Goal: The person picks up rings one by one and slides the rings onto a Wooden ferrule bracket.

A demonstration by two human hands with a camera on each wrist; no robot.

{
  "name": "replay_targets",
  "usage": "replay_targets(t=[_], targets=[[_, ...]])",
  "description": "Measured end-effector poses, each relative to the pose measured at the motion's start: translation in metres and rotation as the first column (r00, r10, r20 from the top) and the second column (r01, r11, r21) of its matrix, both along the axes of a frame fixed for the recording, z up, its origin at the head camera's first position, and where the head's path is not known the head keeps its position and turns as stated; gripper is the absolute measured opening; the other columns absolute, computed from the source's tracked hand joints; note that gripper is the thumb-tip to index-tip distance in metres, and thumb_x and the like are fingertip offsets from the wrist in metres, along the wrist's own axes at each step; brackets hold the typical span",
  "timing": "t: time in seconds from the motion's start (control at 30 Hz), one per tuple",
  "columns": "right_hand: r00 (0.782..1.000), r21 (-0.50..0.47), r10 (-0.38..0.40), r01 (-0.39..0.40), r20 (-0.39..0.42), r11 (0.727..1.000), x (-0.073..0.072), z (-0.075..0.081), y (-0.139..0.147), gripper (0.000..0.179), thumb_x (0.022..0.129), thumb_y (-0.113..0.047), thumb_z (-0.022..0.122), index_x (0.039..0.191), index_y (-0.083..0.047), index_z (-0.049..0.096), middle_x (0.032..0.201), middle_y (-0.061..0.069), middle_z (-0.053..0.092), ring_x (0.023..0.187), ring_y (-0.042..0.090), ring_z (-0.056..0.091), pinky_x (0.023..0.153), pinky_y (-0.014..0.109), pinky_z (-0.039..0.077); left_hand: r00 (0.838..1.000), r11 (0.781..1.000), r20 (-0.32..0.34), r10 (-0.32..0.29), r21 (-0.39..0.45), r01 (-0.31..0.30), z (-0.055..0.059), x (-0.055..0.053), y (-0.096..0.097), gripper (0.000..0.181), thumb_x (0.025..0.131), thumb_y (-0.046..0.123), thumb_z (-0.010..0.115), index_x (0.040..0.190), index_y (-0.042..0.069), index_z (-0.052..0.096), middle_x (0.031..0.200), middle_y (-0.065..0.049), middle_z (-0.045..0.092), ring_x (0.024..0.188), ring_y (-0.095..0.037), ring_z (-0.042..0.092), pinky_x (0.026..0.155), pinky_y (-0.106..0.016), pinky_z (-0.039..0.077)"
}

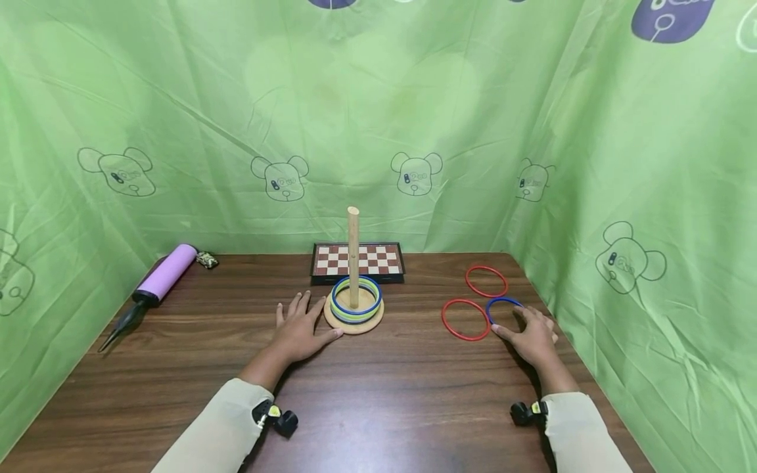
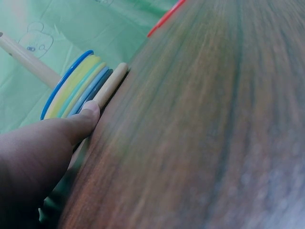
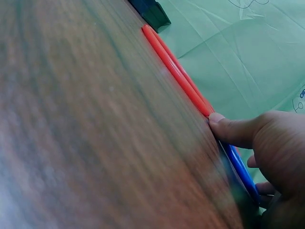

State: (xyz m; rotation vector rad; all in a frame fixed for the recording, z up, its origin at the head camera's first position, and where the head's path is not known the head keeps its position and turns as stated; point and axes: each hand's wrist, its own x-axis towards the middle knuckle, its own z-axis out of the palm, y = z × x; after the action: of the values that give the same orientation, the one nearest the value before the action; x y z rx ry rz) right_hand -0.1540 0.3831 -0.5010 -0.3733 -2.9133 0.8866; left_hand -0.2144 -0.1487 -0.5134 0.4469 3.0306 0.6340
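Note:
A wooden peg (image 1: 353,249) stands upright on a round wooden base (image 1: 355,329). Stacked around its foot are several rings (image 2: 76,86) in blue, yellow-green and other colours, a blue one on top. My left hand (image 1: 298,335) rests at the base's left side, fingers spread, its thumb touching the base's near edge. On the right, my right hand (image 1: 535,338) grips a blue ring (image 1: 503,299) lying on the table, thumb and fingers at its near right part. One red ring (image 1: 467,338) lies just left of the blue ring, and another red ring (image 1: 486,267) lies behind it.
Behind the peg lies a checkered board (image 1: 381,257) with a black frame. A purple hand pump (image 1: 170,272) with a black nozzle is at the left, a small patterned object (image 1: 207,259) beside it. Green curtains (image 1: 355,118) enclose the wooden table (image 1: 378,407) at the back and sides.

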Motion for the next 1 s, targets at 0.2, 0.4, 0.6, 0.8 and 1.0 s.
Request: replay_targets(t=[0.2,0.4,0.6,0.8,1.0], targets=[[0.998,-0.032,-0.044,0.043,-0.040,0.999,0.0005,-0.0005,-0.0017,0.092,0.096,-0.045,0.085,0.162,0.004,0.044,0.170,0.040,0.027,0.157,0.064,0.013,0.120,0.085,0.010,1.000,0.999,0.001,-0.013,0.049,0.013,-0.0036,-0.0015,-0.0005,0.102,0.094,0.078,0.065,0.170,0.016,0.040,0.177,-0.033,0.024,0.166,-0.056,0.015,0.128,-0.084,-0.001],[0.995,-0.076,-0.078,0.072,-0.066,0.994,0.0000,0.0001,-0.0042,0.088,0.096,-0.042,0.085,0.161,0.003,0.045,0.171,0.037,0.026,0.160,0.061,0.009,0.123,0.083,0.008,1.000,0.999,0.009,-0.009,0.048,0.009,-0.0028,-0.0012,-0.0006,0.102,0.094,0.077,0.066,0.170,0.016,0.040,0.178,-0.032,0.024,0.167,-0.055,0.015,0.128,-0.084,0.000],[0.989,-0.112,-0.087,0.074,-0.116,0.991,0.0016,0.0014,-0.0056,0.087,0.094,-0.042,0.087,0.159,0.004,0.048,0.171,0.036,0.027,0.159,0.058,0.012,0.121,0.083,0.010,1.000,1.000,0.004,-0.001,-0.004,0.001,-0.0019,0.0007,-0.0003,0.099,0.096,0.078,0.064,0.171,0.019,0.039,0.178,-0.029,0.025,0.167,-0.053,0.018,0.128,-0.084,0.004],[0.981,-0.137,-0.074,0.050,-0.180,0.989,-0.0012,0.0050,-0.0070,0.092,0.092,-0.044,0.089,0.162,-0.001,0.048,0.172,0.032,0.029,0.160,0.054,0.013,0.123,0.082,0.010,1.000,1.000,-0.002,-0.002,-0.008,0.002,0.0001,0.0006,0.0005,0.098,0.096,0.077,0.064,0.171,0.019,0.039,0.178,-0.029,0.026,0.167,-0.053,0.018,0.128,-0.084,0.005],[0.973,-0.168,-0.034,-0.005,-0.228,0.986,-0.0078,0.0076,-0.0102,0.088,0.093,-0.046,0.088,0.160,-0.003,0.051,0.173,0.031,0.029,0.160,0.055,0.010,0.120,0.086,0.008,1.000,1.000,-0.007,-0.002,-0.011,0.002,0.0000,-0.0005,-0.0011,0.099,0.096,0.078,0.064,0.171,0.019,0.039,0.178,-0.030,0.026,0.167,-0.054,0.019,0.127,-0.085,0.006]])
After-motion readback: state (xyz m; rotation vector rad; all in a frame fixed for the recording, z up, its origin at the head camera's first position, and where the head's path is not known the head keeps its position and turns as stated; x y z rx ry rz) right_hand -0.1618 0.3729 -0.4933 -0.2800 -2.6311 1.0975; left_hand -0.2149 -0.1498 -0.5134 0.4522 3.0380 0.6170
